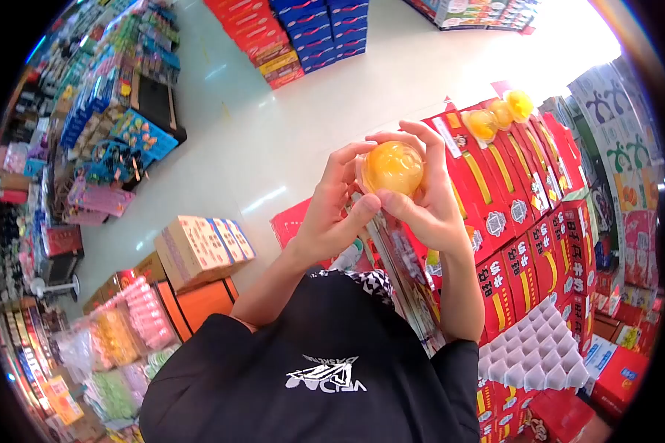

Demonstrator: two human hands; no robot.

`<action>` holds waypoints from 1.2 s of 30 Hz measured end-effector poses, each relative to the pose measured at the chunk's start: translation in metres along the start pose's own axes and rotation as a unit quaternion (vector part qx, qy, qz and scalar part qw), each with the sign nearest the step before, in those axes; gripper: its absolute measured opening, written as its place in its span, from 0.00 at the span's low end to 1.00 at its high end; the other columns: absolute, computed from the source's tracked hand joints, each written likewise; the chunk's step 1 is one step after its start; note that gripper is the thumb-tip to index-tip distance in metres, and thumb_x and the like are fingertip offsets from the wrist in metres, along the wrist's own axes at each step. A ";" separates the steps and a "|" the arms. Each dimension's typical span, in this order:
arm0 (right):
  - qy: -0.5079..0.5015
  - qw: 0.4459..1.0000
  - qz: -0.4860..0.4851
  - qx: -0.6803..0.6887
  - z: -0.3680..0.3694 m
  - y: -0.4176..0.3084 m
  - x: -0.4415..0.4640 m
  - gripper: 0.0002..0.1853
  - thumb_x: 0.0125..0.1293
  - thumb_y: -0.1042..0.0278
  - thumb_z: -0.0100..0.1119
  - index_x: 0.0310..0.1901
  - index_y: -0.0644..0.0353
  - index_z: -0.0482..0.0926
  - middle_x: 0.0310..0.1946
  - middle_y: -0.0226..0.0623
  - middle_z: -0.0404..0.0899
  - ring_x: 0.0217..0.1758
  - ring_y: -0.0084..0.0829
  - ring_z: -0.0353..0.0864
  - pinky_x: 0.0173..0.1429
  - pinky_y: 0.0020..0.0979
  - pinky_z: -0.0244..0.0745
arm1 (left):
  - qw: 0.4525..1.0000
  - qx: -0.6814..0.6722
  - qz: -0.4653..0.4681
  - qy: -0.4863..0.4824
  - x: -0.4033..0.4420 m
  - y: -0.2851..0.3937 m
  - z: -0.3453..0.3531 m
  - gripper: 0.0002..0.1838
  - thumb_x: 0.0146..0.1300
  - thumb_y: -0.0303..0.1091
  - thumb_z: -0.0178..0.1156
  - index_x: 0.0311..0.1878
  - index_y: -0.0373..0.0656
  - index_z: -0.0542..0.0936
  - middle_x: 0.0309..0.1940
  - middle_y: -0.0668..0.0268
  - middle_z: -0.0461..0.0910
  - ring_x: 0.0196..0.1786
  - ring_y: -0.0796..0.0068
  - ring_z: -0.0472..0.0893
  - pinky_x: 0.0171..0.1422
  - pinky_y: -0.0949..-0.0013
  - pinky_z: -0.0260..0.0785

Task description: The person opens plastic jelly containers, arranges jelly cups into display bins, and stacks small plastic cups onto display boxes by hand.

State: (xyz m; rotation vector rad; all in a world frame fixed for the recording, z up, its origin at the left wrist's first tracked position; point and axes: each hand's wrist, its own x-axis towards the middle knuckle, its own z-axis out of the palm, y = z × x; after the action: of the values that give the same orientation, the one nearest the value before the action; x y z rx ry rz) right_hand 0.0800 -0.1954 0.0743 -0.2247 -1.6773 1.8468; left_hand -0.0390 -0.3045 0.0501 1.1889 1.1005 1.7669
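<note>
A round, shiny yellow-orange item (394,168) in clear plastic is held between my two hands, in front of my chest. My left hand (343,196) wraps its left side, with the thumb at the lower edge. Around its right side and top curl the fingers of my right hand (430,196), whose thumb presses the bottom. Similar yellow items (482,124) stand in a row on top of the red cartons (488,177), just right of my right hand.
A grey egg-tray-like sheet (533,351) lies on the red cartons at lower right. Cardboard boxes (199,251) and bagged goods (148,310) are at lower left. Red and blue boxes (321,33) are stacked on the floor ahead. Stocked shelves (118,111) line the left.
</note>
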 end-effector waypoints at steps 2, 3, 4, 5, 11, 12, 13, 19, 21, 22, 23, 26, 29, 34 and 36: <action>-0.040 0.998 0.007 -0.051 0.008 0.005 -0.005 0.36 0.61 0.74 0.63 0.64 0.62 0.50 0.60 0.47 0.61 0.67 0.35 0.62 0.68 0.36 0.64 | 0.999 -0.038 -0.012 0.016 -0.016 0.006 -0.005 0.30 0.70 0.36 0.59 0.70 0.42 0.58 0.54 0.62 0.73 0.56 0.78 0.73 0.61 0.69 0.66; -0.047 0.998 0.005 -0.038 0.015 0.009 -0.008 0.36 0.61 0.75 0.63 0.64 0.62 0.49 0.60 0.47 0.59 0.67 0.36 0.61 0.69 0.38 0.63 | 0.998 -0.054 -0.024 0.025 -0.026 0.010 -0.008 0.30 0.70 0.36 0.59 0.70 0.42 0.58 0.54 0.62 0.73 0.56 0.78 0.73 0.61 0.70 0.66; -0.056 0.998 0.003 -0.025 0.023 0.012 -0.014 0.36 0.61 0.75 0.63 0.63 0.62 0.48 0.60 0.48 0.58 0.68 0.37 0.59 0.70 0.39 0.61 | 0.996 -0.070 -0.035 0.036 -0.036 0.013 -0.012 0.30 0.70 0.36 0.59 0.70 0.42 0.58 0.54 0.62 0.73 0.56 0.78 0.73 0.61 0.70 0.66; -0.065 0.998 0.004 -0.011 0.031 0.015 -0.020 0.36 0.62 0.75 0.63 0.62 0.61 0.47 0.60 0.48 0.56 0.69 0.37 0.57 0.71 0.40 0.59 | 0.994 -0.087 -0.046 0.048 -0.048 0.015 -0.017 0.29 0.70 0.35 0.59 0.70 0.42 0.59 0.55 0.62 0.73 0.56 0.78 0.73 0.61 0.70 0.66; -0.161 0.984 0.076 -0.006 0.088 0.025 -0.044 0.35 0.60 0.77 0.64 0.60 0.60 0.48 0.59 0.49 0.59 0.69 0.38 0.58 0.70 0.42 0.61 | 0.983 -0.086 -0.061 0.151 -0.133 0.034 -0.029 0.30 0.68 0.31 0.59 0.70 0.39 0.60 0.63 0.61 0.67 0.67 0.73 0.68 0.72 0.66 0.61; -0.168 0.983 0.079 -0.013 0.097 0.027 -0.047 0.35 0.59 0.77 0.65 0.60 0.60 0.50 0.59 0.49 0.61 0.69 0.37 0.61 0.69 0.40 0.64 | 0.980 -0.085 -0.058 0.171 -0.147 0.036 -0.032 0.31 0.67 0.30 0.59 0.70 0.38 0.60 0.63 0.61 0.68 0.67 0.72 0.68 0.72 0.65 0.60; -0.173 0.981 0.080 -0.019 0.108 0.029 -0.052 0.35 0.58 0.77 0.65 0.60 0.60 0.52 0.59 0.49 0.63 0.68 0.37 0.64 0.67 0.39 0.67 | 0.977 -0.081 -0.055 0.188 -0.161 0.040 -0.036 0.31 0.67 0.30 0.60 0.70 0.38 0.60 0.63 0.61 0.69 0.67 0.72 0.68 0.72 0.65 0.59; -0.191 0.978 0.072 0.034 0.173 0.022 -0.082 0.35 0.51 0.84 0.66 0.57 0.59 0.55 0.58 0.54 0.72 0.61 0.38 0.75 0.63 0.37 0.74 | 0.966 -0.004 -0.058 0.253 -0.228 0.084 -0.037 0.33 0.62 0.27 0.61 0.69 0.40 0.62 0.59 0.61 0.73 0.63 0.72 0.72 0.69 0.66 0.62; -0.203 0.977 0.052 0.029 0.189 0.021 -0.093 0.34 0.50 0.86 0.65 0.54 0.58 0.55 0.57 0.55 0.72 0.62 0.38 0.75 0.63 0.38 0.74 | 0.955 0.052 -0.029 0.290 -0.250 0.089 -0.031 0.32 0.60 0.28 0.63 0.67 0.39 0.64 0.57 0.59 0.75 0.59 0.71 0.76 0.63 0.67 0.68; -0.207 0.976 0.060 0.010 0.199 0.015 -0.097 0.32 0.49 0.88 0.64 0.50 0.57 0.55 0.57 0.55 0.72 0.61 0.38 0.75 0.63 0.38 0.73 | 0.946 0.095 -0.006 0.309 -0.258 0.089 -0.031 0.31 0.59 0.28 0.65 0.65 0.38 0.66 0.55 0.58 0.76 0.57 0.70 0.78 0.58 0.68 0.73; -0.220 0.974 0.046 0.000 0.207 0.017 -0.102 0.32 0.49 0.88 0.63 0.49 0.56 0.55 0.57 0.55 0.73 0.61 0.38 0.75 0.63 0.37 0.73 | 0.935 0.140 0.018 0.326 -0.266 0.089 -0.032 0.30 0.58 0.28 0.66 0.64 0.37 0.67 0.53 0.57 0.77 0.55 0.69 0.80 0.54 0.69 0.77; -0.255 0.967 0.026 -0.012 0.225 0.021 -0.115 0.31 0.49 0.88 0.63 0.48 0.56 0.55 0.56 0.55 0.73 0.61 0.38 0.75 0.63 0.37 0.72 | 0.914 0.163 0.017 0.371 -0.291 0.096 -0.030 0.31 0.56 0.26 0.65 0.63 0.37 0.68 0.50 0.56 0.79 0.54 0.68 0.81 0.50 0.68 0.79; -0.286 0.957 0.048 0.019 0.247 0.024 -0.124 0.30 0.49 0.89 0.63 0.47 0.56 0.55 0.56 0.56 0.73 0.61 0.37 0.74 0.64 0.37 0.71 | 0.891 0.185 0.040 0.413 -0.315 0.100 -0.030 0.30 0.54 0.26 0.64 0.62 0.37 0.69 0.49 0.57 0.79 0.51 0.69 0.82 0.48 0.69 0.80; -0.341 0.934 0.078 0.071 0.278 0.033 -0.138 0.30 0.52 0.87 0.65 0.48 0.55 0.55 0.58 0.58 0.72 0.62 0.38 0.74 0.64 0.37 0.71 | 0.849 0.198 0.035 0.488 -0.352 0.106 -0.024 0.29 0.53 0.27 0.64 0.61 0.37 0.70 0.43 0.60 0.80 0.46 0.72 0.81 0.51 0.70 0.77; -0.364 0.925 0.080 0.079 0.291 0.035 -0.142 0.30 0.52 0.87 0.65 0.48 0.56 0.55 0.57 0.58 0.72 0.62 0.38 0.74 0.65 0.37 0.70 | 0.838 0.186 0.045 0.511 -0.363 0.108 -0.023 0.29 0.54 0.27 0.64 0.60 0.36 0.70 0.43 0.60 0.79 0.45 0.73 0.81 0.53 0.70 0.75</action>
State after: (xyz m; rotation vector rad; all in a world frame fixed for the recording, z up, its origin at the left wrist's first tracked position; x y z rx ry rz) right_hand 0.0302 -0.5167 0.0528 0.4688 -1.9991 2.3541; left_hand 0.0399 -0.6750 0.0280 0.3953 2.0865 2.3981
